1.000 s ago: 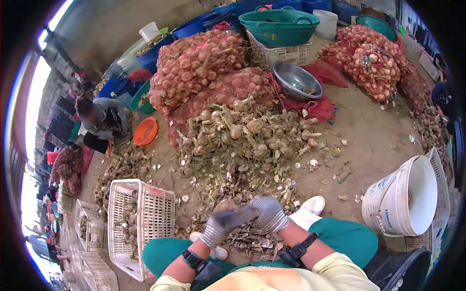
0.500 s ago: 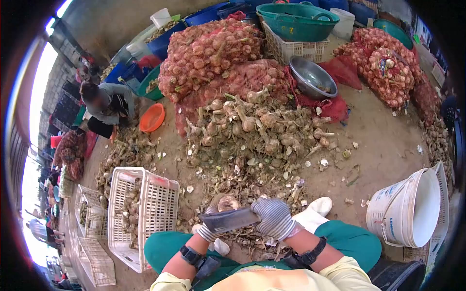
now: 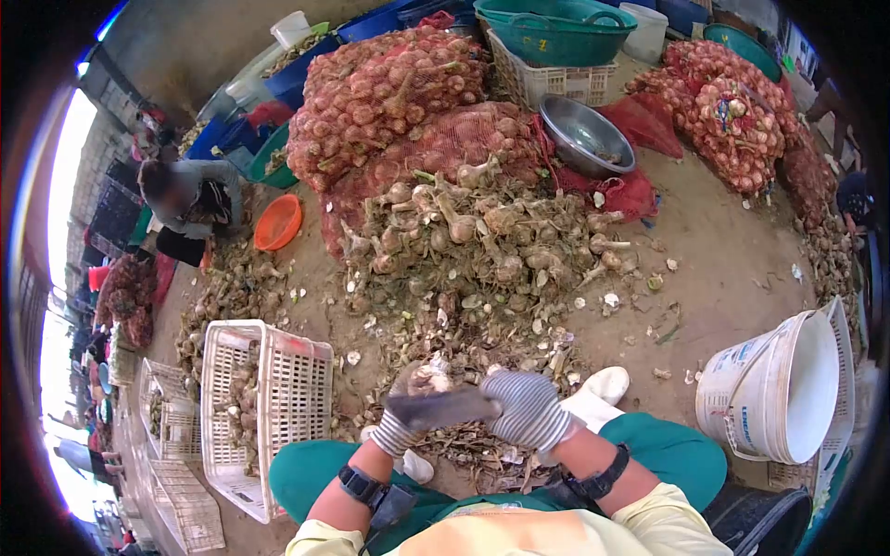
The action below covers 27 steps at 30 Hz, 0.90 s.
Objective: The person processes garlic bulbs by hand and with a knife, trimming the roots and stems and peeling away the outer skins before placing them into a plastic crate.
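Observation:
My left hand (image 3: pixel 393 432), in a striped glove, is closed around a garlic bulb (image 3: pixel 429 376), whose pale top shows beyond the blade. A broad dark-bladed knife (image 3: pixel 443 410) lies crosswise in front of that hand and hides part of its fingers. The knife's handle end is in my right hand (image 3: pixel 527 408), gloved the same way, with its fingers wrapped round it. Trimmed stalks and skins (image 3: pixel 501 445) litter the ground under both hands. Just beyond rises a heap of untrimmed garlic (image 3: pixel 482 236) with stems and roots.
At left stands a white plastic crate (image 3: pixel 301 389) with garlic in it; at right, a white bucket (image 3: pixel 742 394). Behind the heap are red net sacks of garlic (image 3: pixel 385 102), a metal basin (image 3: pixel 584 139) and a green tub (image 3: pixel 556 37). A person (image 3: pixel 190 208) crouches near an orange basin (image 3: pixel 278 222).
The knife has tilted and slid slightly over the left hand, and more of the bulb's pale top shows. The whole view has shifted a little.

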Each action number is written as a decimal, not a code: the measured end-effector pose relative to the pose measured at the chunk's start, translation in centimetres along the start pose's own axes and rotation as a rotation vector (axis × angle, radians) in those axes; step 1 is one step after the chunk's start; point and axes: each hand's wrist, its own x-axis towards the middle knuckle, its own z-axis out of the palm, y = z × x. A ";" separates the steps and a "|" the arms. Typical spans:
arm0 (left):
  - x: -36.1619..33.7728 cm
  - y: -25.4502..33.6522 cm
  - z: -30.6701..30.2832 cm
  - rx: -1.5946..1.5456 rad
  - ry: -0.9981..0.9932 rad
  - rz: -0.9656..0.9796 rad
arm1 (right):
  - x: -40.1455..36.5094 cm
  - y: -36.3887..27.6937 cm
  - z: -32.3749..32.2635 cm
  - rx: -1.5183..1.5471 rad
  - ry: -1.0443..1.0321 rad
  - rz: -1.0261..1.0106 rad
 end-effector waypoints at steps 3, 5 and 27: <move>-2.0 2.1 7.6 -0.080 0.124 -0.159 | 0.1 -0.6 0.3 -0.053 -0.046 -0.063; -2.3 1.2 6.1 0.015 0.320 -0.052 | 0.1 -0.1 0.4 -0.093 -0.029 -0.060; -2.3 0.8 4.2 0.657 0.223 0.103 | -0.3 0.4 0.7 -0.138 -0.038 -0.051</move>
